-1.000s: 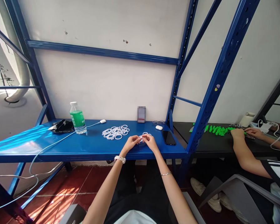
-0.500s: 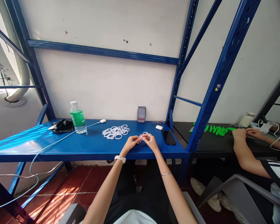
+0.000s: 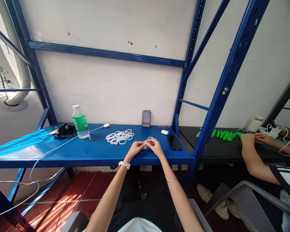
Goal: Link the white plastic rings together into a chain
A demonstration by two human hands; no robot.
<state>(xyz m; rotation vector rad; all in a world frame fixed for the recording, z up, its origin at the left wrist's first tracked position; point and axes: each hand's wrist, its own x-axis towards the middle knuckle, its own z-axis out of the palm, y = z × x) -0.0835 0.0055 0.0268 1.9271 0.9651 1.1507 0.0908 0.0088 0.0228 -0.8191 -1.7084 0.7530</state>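
Through the head camera I see that my left hand [image 3: 136, 149] and my right hand [image 3: 156, 148] are both narrow at the fingertips, pinching between them a small white ring-like piece [image 3: 145, 146]; its exact shape is partly hidden by the fingers. This piece is to the right of my landmark, the loose pile of thin white rings [image 3: 120, 137], and a little nearer to the body. Just behind my right fingers, other white rings [image 3: 152, 138] lie on the blue metal table [image 3: 99, 152].

About containers: well left of the pile stands a clear plastic bottle with green label and white cap [image 3: 81, 122], and it has clear liquid inside. Farther left, beside the bottle, there is a crumpled black plastic bag [image 3: 65, 130]; I cannot tell its content. To the right of the pile, beyond my hands, is a small rounded white case [image 3: 164, 132], closed, near a black flat phone [image 3: 174, 142].

Compared with half a second ago, the held piece shows lower under my fingertips, and the fingertips are closer together. The pile, the bottle and the bag have stayed in place.

Far right of the pile, a co-worker's hands [image 3: 247, 138] are beside bright green small pieces [image 3: 227, 135] on a dark table [image 3: 216, 153].
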